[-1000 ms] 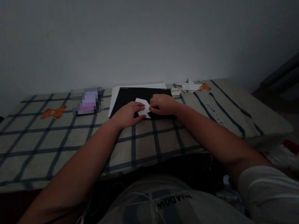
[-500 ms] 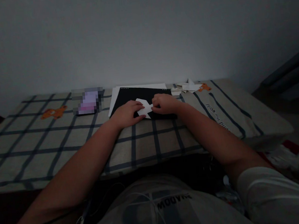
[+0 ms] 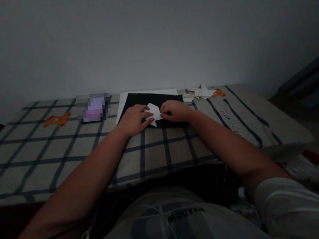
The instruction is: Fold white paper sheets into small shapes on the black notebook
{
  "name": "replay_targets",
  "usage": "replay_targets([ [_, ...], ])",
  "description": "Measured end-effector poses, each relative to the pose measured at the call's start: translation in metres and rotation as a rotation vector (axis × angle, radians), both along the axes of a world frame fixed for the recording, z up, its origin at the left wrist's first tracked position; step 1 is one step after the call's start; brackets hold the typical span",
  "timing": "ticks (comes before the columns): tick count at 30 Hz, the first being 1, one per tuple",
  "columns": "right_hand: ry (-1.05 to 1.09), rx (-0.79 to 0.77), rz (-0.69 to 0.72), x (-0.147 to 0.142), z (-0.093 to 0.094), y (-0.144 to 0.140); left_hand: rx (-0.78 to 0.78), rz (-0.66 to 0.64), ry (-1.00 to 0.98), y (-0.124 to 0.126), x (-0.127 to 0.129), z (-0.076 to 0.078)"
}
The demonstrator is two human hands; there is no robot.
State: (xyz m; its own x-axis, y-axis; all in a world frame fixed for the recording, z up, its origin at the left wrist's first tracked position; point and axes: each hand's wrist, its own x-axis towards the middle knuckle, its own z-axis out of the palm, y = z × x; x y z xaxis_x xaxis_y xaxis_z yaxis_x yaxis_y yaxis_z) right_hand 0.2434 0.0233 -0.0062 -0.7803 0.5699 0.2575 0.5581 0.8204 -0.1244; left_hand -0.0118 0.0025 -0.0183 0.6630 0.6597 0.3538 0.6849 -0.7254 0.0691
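Head view, looking down in dim light: a person's two bare hands meet over a small white piece of paper (image 3: pixel 156 112), which looks folded, with angular edges and one pointed corner toward the person. It lies on a black board (image 3: pixel 143 98), with larger white sheets (image 3: pixel 122 102) showing from under the board. The left hand (image 3: pixel 133 119) is half spread, thumb apart from the fingers, its fingertips resting on the paper's left side. The right hand (image 3: pixel 175 110) is curled narrow, thumb and fingers drawn together at the paper's right edge, and appears to pinch it; the exact grip is too small to tell. Good handling here probably depends on the left fingertips bearing down flat and evenly, so the paper does not slide or turn on the board. The right fingertips would do best with a light hold close to the edge, lining layers up before any firm pressure, since a hard tug could tear or skew so small a piece. Crumpled and folded papers (image 3: pixel 201 91) lie beyond the right hand, on a checked tablecloth (image 3: pixel 154 153).
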Motion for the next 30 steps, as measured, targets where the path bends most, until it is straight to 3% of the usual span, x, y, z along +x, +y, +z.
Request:
replay_targets([
  [5,0.04,-0.027,0.059,-0.005,-0.002,-0.005,0.041,0.079,0.033,-0.004,0.003,0.0],
  [11,0.117,-0.059,0.134,-0.016,-0.005,-0.014,0.048,0.086,0.065,-0.005,0.004,0.0],
  [21,0.038,0.026,-0.059,-0.004,-0.007,0.001,0.023,0.088,0.079,-0.004,0.001,0.001],
  [30,0.148,0.004,0.006,-0.003,-0.01,0.001,0.068,0.19,0.096,-0.005,0.004,0.004],
])
